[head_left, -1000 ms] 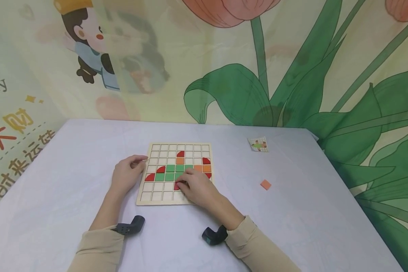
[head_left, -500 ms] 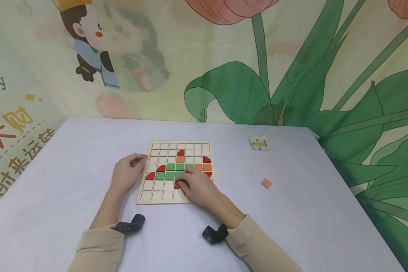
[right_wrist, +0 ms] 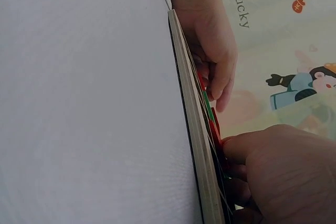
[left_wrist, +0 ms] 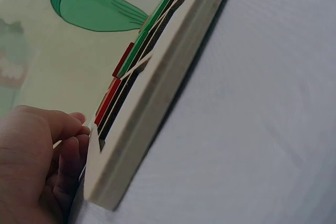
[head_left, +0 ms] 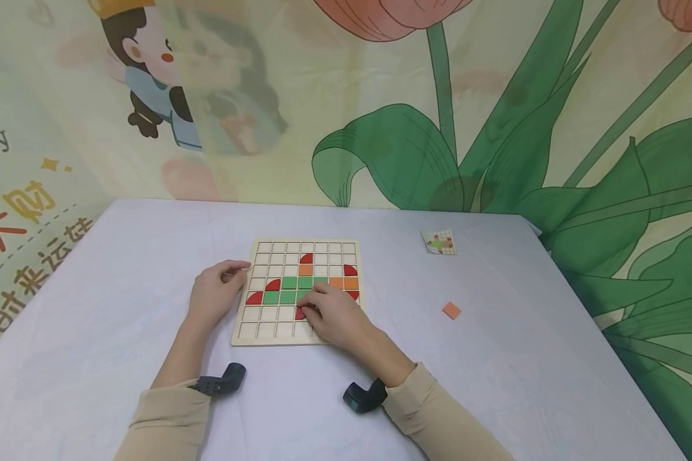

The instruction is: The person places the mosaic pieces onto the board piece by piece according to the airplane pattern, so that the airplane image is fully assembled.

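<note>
A wooden grid board lies on the white-covered table, with green squares, orange squares and red quarter-circle tiles in its cells. My right hand reaches over the near right part, its thumb and forefinger pinching a red quarter-circle tile at a cell below the green row. It covers several cells. At the board's left edge rests my left hand, relaxed, fingertips touching the rim; in the left wrist view these fingers are beside the board's corner.
A loose orange square lies on the table right of the board. Farther back is a small pattern card showing a coloured grid. Behind the table hangs a printed backdrop. Dark wrist cameras sit low over the cloth.
The view has shifted very slightly. Both hands stay in place, the right one still pinching the red quarter-circle tile.
</note>
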A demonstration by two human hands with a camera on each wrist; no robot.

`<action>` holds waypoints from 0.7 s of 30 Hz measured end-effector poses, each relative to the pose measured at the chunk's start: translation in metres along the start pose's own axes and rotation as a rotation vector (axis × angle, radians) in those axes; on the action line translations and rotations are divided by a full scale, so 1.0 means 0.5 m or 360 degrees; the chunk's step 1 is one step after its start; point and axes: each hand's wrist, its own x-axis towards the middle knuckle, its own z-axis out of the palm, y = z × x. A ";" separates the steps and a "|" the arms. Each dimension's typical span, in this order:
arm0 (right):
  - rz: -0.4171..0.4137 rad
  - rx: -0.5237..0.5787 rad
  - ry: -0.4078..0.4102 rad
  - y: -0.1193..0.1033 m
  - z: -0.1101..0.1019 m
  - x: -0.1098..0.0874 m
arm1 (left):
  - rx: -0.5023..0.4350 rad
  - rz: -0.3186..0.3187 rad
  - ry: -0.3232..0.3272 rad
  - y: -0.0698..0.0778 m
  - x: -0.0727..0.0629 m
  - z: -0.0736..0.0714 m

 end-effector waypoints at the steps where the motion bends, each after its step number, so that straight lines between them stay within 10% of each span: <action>1: -0.0001 0.0002 0.0000 0.000 0.000 0.000 | 0.0000 0.0000 0.0002 0.000 0.000 0.000; 21: 0.0020 0.0021 -0.0029 0.002 -0.004 0.001 | 0.0009 0.0016 0.0016 -0.001 0.002 0.001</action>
